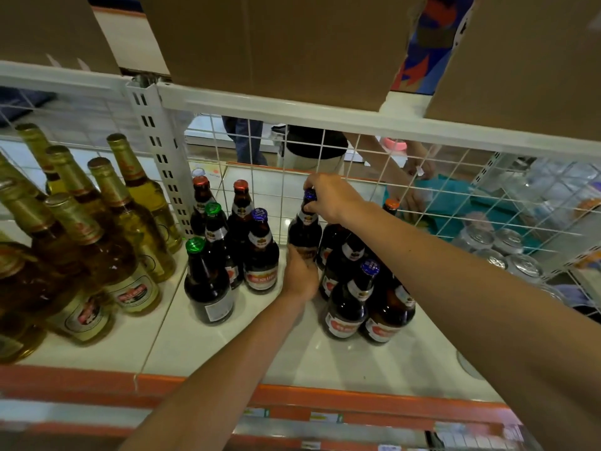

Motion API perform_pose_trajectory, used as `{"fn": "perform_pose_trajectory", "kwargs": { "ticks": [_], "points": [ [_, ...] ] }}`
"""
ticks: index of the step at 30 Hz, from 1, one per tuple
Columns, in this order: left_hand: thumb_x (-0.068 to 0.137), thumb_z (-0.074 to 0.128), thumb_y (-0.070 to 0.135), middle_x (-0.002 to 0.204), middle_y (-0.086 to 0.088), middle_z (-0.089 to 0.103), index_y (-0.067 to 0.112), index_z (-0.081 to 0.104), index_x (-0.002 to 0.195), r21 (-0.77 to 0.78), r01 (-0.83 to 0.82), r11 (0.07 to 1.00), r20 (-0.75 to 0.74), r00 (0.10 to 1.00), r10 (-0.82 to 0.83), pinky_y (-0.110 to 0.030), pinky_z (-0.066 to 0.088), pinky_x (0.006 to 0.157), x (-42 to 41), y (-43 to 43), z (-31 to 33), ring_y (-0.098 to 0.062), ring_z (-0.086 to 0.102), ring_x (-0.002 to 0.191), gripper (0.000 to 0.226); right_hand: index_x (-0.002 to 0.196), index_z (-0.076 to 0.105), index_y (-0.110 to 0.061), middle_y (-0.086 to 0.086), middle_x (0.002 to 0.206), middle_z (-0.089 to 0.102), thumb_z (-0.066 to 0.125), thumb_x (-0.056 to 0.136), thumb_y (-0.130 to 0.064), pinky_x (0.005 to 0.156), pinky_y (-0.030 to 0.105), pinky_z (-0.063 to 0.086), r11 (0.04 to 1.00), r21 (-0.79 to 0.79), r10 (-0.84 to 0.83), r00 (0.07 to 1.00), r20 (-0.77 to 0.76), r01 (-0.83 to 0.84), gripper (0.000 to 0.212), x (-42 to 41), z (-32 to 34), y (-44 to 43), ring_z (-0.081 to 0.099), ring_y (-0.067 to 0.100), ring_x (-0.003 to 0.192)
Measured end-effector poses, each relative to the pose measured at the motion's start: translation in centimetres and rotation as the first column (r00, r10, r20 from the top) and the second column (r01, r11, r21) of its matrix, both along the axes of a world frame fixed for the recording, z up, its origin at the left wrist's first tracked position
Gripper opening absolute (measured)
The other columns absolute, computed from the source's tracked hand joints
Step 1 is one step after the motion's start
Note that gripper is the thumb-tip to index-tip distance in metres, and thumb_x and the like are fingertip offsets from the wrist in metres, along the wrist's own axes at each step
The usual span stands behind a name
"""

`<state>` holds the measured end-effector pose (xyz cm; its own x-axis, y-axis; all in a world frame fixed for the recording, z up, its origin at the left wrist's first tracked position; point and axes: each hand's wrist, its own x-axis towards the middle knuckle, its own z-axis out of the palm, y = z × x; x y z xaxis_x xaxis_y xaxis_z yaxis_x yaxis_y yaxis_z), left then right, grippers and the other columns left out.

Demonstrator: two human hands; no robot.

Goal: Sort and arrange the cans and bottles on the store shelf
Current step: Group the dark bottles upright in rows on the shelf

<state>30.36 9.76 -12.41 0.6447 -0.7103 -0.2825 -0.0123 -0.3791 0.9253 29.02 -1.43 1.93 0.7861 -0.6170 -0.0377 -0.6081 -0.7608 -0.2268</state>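
while the right hand (330, 198) pinches the blue cap of a dark bottle (305, 231), the left hand (300, 275) wraps its lower body. bottle upright near the back edge of the shelf (227, 353), a bottle cluster (346, 307) just beside it, right.

- Tall bottles (107, 242) stand to your left on the shelf (234, 353), short bottles (260, 255) right of the post (159, 157).
- Cans (507, 245) sit behind the grid (455, 177), far right.

Even indoor light, soft glare on glossy white shelf surface (201, 346); wide-angle bending at edges; far background blurred.
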Motion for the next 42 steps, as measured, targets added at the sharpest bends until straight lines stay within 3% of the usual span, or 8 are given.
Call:
{"fn": "perform_pose_trajectory", "kwargs": {
  "ticks": [3,6,9,12,17,24,28,42],
  "points": [
    [0.094,0.051,0.011,0.093,-0.005,0.067,0.013,0.064,0.109,0.055,-0.007,0.998,0.012,1.0,0.006,-0.025,0.048,0.074,-0.1,2.8,0.8,-0.027,0.064,0.094,0.02,0.132,0.055,-0.015,0.011,0.129,0.058,0.066,0.092,-0.023,0.087,0.04,0.05,0.986,-0.144,0.091,0.994,0.061,-0.081,0.043,-0.6,1.0,1.1,0.057,0.031,0.114],
    [0.089,0.054,0.009,0.061,-0.001,0.058,0.016,0.058,0.06,0.114,-0.022,0.993,0.044,0.999,0.017,-0.021,0.042,0.054,0.7,6.5,0.1,-0.02,0.058,0.065,0.03,0.131,0.058,-0.019,0.004,0.124,0.062,0.07,0.09,-0.028,0.092,0.038,0.05,0.98,0.009,0.198,0.974,0.112,-0.201,0.043,-0.6,1.9,3.2,0.059,0.024,0.112],
    [0.09,0.058,0.01,0.076,-0.013,0.067,0.009,0.065,0.066,0.132,-0.2,0.971,0.038,0.98,0.196,-0.035,0.049,0.065,2.6,8.9,-1.0,-0.027,0.063,0.073,0.025,0.142,0.047,-0.019,0.004,0.132,0.058,0.077,0.083,-0.037,0.097,0.038,0.048,0.93,0.266,0.259,0.966,0.011,-0.253,0.069,-0.2,1.7,5.7,0.057,0.023,0.116],
    [0.091,0.063,0.009,0.097,-0.019,0.069,0.003,0.069,0.091,0.113,-0.31,0.944,0.043,0.951,0.307,-0.037,0.048,0.08,3.7,9.6,-1.2,-0.032,0.065,0.095,0.008,0.143,0.045,-0.018,0.008,0.133,0.058,0.076,0.084,-0.035,0.094,0.041,0.05,0.938,0.248,0.233,0.97,0.069,-0.243,0.069,0.9,0.2,7.5,0.059,0.027,0.113],
    [0.092,0.064,0.019,0.131,-0.014,0.06,0.007,0.047,0.138,0.06,-0.3,0.952,0.179,0.942,0.285,-0.036,0.043,0.1,3.0,8.4,-1.5,-0.033,0.055,0.123,0.05,0.122,0.057,-0.014,0.009,0.117,0.065,0.073,0.087,-0.032,0.087,0.044,0.051,0.97,0.216,0.051,0.965,0.259,-0.109,0.043,1.6,-1.2,8.7,0.06,0.027,0.104],
    [0.074,0.069,0.053,0.129,-0.001,0.062,0.024,0.047,0.139,-0.009,-0.164,0.986,0.252,0.954,0.161,-0.042,0.05,0.097,3.4,8.4,-2.0,-0.022,0.058,0.118,0.074,0.112,0.061,-0.015,0.006,0.102,0.066,0.077,0.084,-0.027,0.081,0.039,0.052,0.975,0.208,0.02,0.968,0.25,-0.073,0.035,-1.2,-0.6,7.7,0.061,0.025,0.091],
    [0.086,0.069,0.024,0.123,-0.001,0.063,0.024,0.048,0.131,-0.008,-0.044,0.999,0.271,0.961,0.045,-0.041,0.051,0.091,2.4,7.9,-1.4,-0.023,0.061,0.111,0.05,0.111,0.064,-0.014,0.005,0.102,0.067,0.079,0.082,-0.028,0.084,0.038,0.053,0.98,0.197,-0.018,0.971,0.237,-0.03,0.036,-2.7,0.2,6.7,0.063,0.023,0.092],
    [0.08,0.077,0.037,0.124,0.001,0.063,0.022,0.046,0.134,-0.036,0.037,0.999,0.268,0.963,-0.027,-0.041,0.052,0.092,0.8,6.0,-2.3,-0.02,0.061,0.111,0.064,0.121,0.063,-0.019,0.005,0.118,0.063,0.077,0.084,-0.031,0.08,0.027,0.039,0.995,0.075,0.058,0.998,0.028,-0.06,0.041,-4.4,1.5,4.8,0.056,0.023,0.107]
  ]
}}
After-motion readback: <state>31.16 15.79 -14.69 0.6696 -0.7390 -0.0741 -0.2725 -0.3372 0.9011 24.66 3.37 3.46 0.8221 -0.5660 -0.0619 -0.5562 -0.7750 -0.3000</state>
